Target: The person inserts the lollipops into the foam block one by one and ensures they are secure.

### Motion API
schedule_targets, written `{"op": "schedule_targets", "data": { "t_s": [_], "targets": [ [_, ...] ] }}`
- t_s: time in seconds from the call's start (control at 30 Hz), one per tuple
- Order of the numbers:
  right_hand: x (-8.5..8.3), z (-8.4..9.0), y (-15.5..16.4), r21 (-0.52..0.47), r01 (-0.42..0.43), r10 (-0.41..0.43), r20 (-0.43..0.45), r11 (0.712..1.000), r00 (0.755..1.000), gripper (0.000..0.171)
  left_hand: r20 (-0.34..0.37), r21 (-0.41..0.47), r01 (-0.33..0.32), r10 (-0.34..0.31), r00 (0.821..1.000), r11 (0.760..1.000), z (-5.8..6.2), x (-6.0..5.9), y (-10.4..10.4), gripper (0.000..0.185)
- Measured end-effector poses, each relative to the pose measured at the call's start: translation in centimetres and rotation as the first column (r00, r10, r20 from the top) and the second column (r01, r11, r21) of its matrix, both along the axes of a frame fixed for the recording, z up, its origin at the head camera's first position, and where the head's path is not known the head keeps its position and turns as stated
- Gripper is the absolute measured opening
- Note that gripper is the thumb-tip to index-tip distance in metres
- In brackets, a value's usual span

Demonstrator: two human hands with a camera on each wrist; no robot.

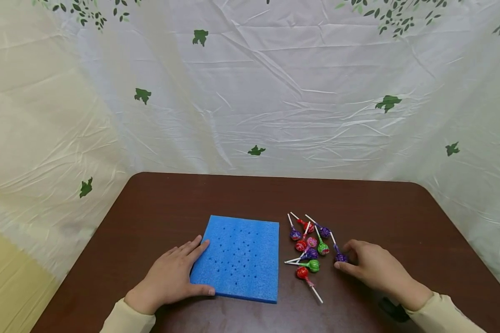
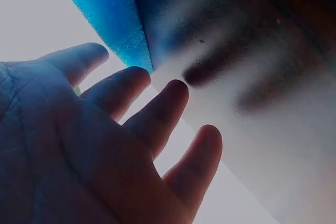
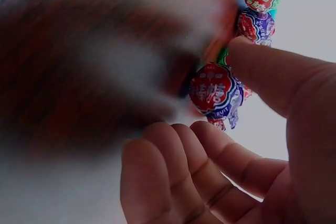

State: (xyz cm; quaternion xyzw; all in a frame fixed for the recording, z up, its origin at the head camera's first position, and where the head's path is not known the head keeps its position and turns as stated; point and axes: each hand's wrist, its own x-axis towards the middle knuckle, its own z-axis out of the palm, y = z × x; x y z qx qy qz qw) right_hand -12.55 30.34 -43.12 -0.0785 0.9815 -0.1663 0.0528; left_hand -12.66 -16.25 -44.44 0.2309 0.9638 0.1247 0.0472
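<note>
A blue foam pad with several small holes lies flat on the dark brown table. My left hand rests on the pad's left edge with straight fingers and the thumb at its front edge. In the left wrist view the left hand is spread, with the pad beyond the fingertips. A loose pile of wrapped lollipops lies right of the pad. My right hand curls thumb and fingers round a purple lollipop lying at the pile's right side. In the blurred right wrist view the right hand brackets that lollipop.
A white sheet with green leaf prints hangs behind and beside the table. One red lollipop lies nearest the front, its stick pointing toward me. The table's rounded far corners are in view.
</note>
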Motion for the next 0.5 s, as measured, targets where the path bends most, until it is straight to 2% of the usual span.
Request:
{"op": "schedule_targets", "data": {
  "t_s": [0.2, 0.33, 0.5],
  "targets": [
    [-0.40, -0.19, -0.12, 0.018, -0.023, 0.023, -0.002, 1.000, 1.000, 0.032, 0.023, -0.015, 0.001, 0.000, 1.000, 1.000, 0.27, -0.09, 0.11, 0.109],
    [-0.53, -0.11, -0.01, 0.008, -0.019, 0.019, -0.007, 1.000, 1.000, 0.029, 0.026, -0.020, 0.003, -0.003, 1.000, 1.000, 0.30, -0.15, 0.12, 0.107],
    [-0.64, 0.16, 0.27, -0.024, -0.017, 0.016, -0.060, 1.000, 0.998, 0.025, 0.017, -0.036, 0.003, -0.002, 1.000, 0.999, 0.23, -0.31, 0.08, 0.106]
  ]
}}
